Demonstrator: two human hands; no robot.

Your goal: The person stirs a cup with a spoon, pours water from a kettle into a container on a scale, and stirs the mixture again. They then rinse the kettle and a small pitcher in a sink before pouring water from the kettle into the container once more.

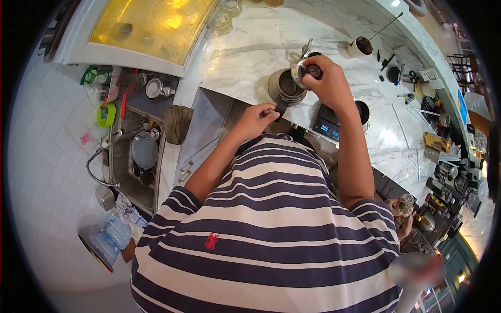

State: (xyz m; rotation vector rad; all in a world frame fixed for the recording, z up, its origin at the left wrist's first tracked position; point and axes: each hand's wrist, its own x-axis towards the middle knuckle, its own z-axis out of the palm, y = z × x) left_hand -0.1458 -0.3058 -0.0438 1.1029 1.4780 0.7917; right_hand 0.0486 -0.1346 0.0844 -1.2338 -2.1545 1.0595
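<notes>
A metal gooseneck kettle (288, 93) with ridged sides stands on the marble counter in front of me, its mouth uncovered. My left hand (257, 119) is closed on the kettle's dark handle (282, 107) at the near side. Above the kettle's right rim, my right hand (329, 81) pinches the dark knob of a round silver lid (299, 74), which is tilted on edge. A thin metal spout (307, 48) shows beyond the lid. Right of the kettle lies a black digital scale (326, 127) with lit blue digits. Beside it, partly behind my right forearm, is a dark round vessel (362, 110).
A white cup (360, 47) with dark contents and a long stick stands farther back. Drinking glasses (221, 22) are at the far left. A sink (120, 166) lies left. Scissors, straws and bottles crowd the right. Another person's hands (404, 221) hold a glass at lower right.
</notes>
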